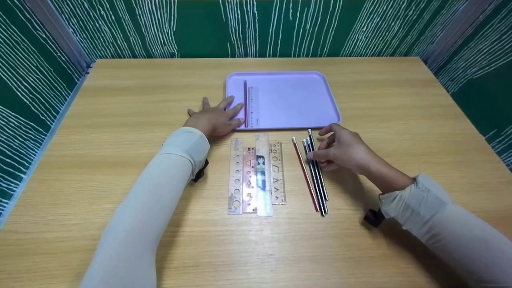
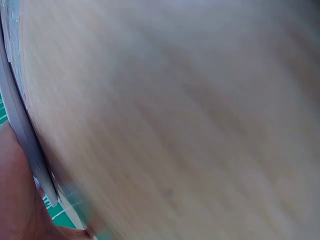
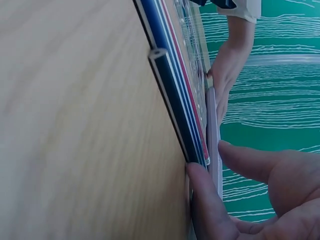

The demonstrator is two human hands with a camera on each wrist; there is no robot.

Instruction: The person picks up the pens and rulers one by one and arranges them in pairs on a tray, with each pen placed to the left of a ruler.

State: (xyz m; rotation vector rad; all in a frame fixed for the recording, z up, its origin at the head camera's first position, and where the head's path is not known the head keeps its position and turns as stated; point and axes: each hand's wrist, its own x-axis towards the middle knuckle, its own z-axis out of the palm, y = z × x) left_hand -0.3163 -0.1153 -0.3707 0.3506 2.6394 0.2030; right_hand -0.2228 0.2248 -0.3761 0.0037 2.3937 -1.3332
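Observation:
My left hand [image 1: 216, 120] rests with spread fingers across the left rim of a lilac tray [image 1: 296, 100], its fingertips beside a red pencil [image 1: 246, 108] and a clear ruler [image 1: 253, 112] lying in the tray. Over the far ends of several dark striped pencils [image 1: 319, 184] is my right hand [image 1: 348, 150]. One fingertip [image 3: 202, 187] meets the outermost dark pencil [image 3: 175, 102], while the thumb stands apart from it, in the right wrist view. Left of these pencils lies another red pencil [image 1: 305, 174]. In the left wrist view, only part of the left hand shows, beside the tray edge.
Several clear rulers lie side by side in front of the tray: a stencil ruler with round holes [image 1: 237, 172], a pink-tinted one [image 1: 249, 180], one with a cartoon figure [image 1: 264, 200] and a shorter one with cut-out shapes [image 1: 277, 176]. Green walls [image 1: 200, 32] border the wooden table [image 1: 152, 88].

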